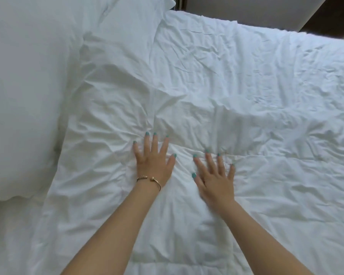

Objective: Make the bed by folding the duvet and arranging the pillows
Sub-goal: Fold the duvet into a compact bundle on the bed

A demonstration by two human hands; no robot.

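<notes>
A white, creased duvet [236, 92] covers most of the bed, spread out with many wrinkles. My left hand [153, 159], with a gold bangle at the wrist, lies flat on it with fingers apart. Just to its right, my right hand [216, 179] also presses palm-down on the duvet, fingers spread. Neither hand holds anything. A large white pillow [26, 92] lies at the left, its edge overlapping the duvet's left border. A second white pillow [131, 16] shows at the top behind it.
Beyond the bed's far edge, a pale wall [246, 6] and a dark panel [330, 14] show at the top right. A dark strip [180, 2] stands between the pillows and the wall.
</notes>
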